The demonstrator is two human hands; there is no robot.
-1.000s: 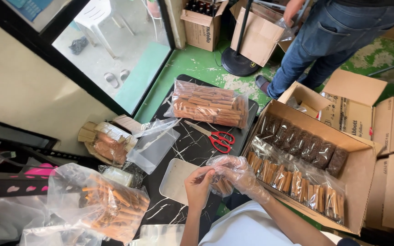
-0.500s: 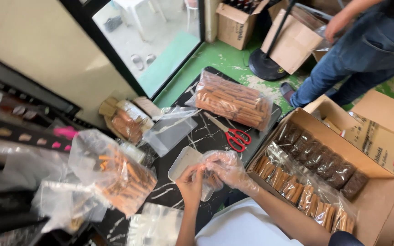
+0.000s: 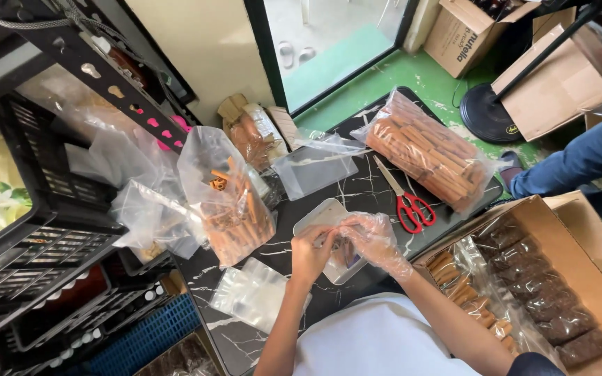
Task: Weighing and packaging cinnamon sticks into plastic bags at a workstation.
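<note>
- Against the earlier frames, the view has swung left: the black shelving and crates point(image 3: 43, 230) now fill the left side, and the cardboard box of packed brown bars point(image 3: 538, 278) sits at the lower right edge.
- Both hands have stayed together over the white tray point(image 3: 318, 219) on the black marble-patterned table point(image 3: 377, 191); their position on the table is unchanged.
- The left hand point(image 3: 311, 254) is bare. Its fingers are curled and pressed together, pinching the near edge of a small clear bag point(image 3: 346, 252).
- The right hand point(image 3: 374, 240) wears a thin clear plastic glove. Its fingers are bent inward, gripping the same bag from the right side.
- The small clear bag holds dark brown pieces and lies between the two hands, touching the fingertips of both, directly above the tray.
- The red-handled scissors point(image 3: 407, 202) lie on the table just right of the hands, blades shut.
- A large bag of cinnamon sticks point(image 3: 430, 150) lies beyond the scissors.
- An upright open bag of cinnamon sticks point(image 3: 235, 205) stands left of the tray.
- Empty clear bags point(image 3: 256, 296) lie near the left forearm.
- Another person's blue-trousered leg point(image 3: 580, 163) shows at the right.
</note>
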